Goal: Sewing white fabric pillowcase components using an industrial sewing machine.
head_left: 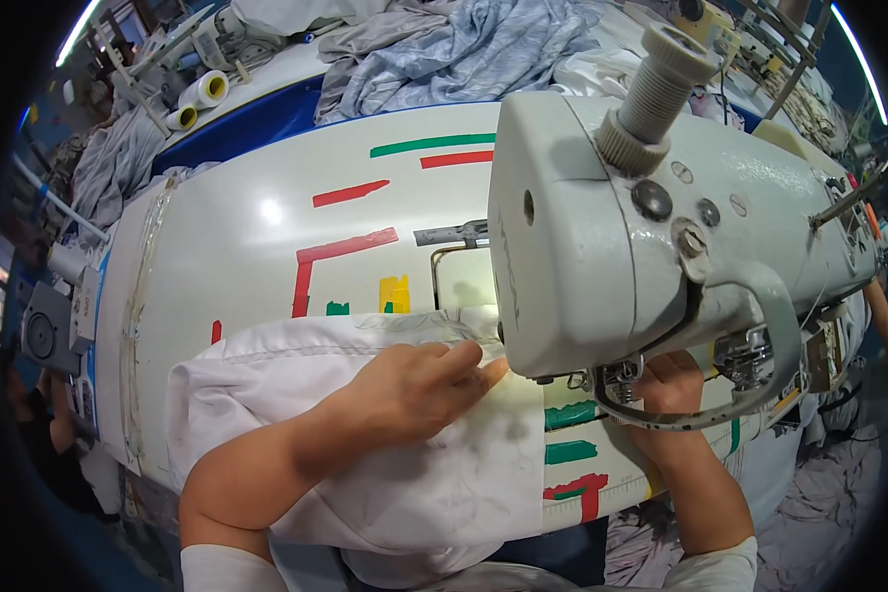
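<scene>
A white fabric piece [365,493] with a stitched seam along its far edge lies across the sewing table and hangs over the front. My left hand [419,388] rests on it just left of the sewing machine head [567,237], fingers bent and closed on the cloth near the seam. Beyond the machine head, on its right, my right hand [673,385] is curled low by the thread guides. Machine parts cover some of its fingers, so whatever it holds cannot be made out. The needle area is hidden behind the machine head.
Red, green and yellow tape strips mark the white table [227,247]. A bent metal guide [444,261] sits behind the fabric. Crumpled grey-blue cloth [464,59] is heaped at the back, with yellow-cored rolls [207,89] to its left. Other people appear at both edges.
</scene>
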`<state>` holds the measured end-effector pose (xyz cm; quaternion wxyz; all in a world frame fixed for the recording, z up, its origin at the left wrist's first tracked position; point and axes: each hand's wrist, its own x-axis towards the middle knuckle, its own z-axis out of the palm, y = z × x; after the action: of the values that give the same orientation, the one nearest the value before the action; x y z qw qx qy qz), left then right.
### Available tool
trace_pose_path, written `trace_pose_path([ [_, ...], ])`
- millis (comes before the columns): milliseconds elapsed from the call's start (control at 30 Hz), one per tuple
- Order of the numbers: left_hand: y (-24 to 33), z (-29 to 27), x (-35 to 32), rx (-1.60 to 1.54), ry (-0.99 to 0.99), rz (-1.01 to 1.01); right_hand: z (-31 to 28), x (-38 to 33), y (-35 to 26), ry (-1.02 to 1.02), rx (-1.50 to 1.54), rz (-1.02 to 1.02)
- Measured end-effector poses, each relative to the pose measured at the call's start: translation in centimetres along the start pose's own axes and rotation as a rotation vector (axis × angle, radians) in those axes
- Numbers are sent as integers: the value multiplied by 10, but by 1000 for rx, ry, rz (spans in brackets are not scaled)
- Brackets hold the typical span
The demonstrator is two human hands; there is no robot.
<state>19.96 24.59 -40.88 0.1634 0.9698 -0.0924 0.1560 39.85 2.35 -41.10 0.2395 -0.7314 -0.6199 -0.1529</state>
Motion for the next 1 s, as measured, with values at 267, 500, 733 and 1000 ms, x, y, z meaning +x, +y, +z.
trace_pose_path([
  [267, 5, -7, 1, 70, -38, 4, -11, -12, -12, -113, -22, 47],
  [500, 6, -9, 6, 83, 10, 15, -12, -9, -14, -74, -78, 58],
  [733, 3, -5, 1, 104, -13, -18, 0, 16, 2, 52, -109, 52],
  [1000, -9, 12, -2, -20, 32, -13, -9, 3, -24, -72, -239, 218],
])
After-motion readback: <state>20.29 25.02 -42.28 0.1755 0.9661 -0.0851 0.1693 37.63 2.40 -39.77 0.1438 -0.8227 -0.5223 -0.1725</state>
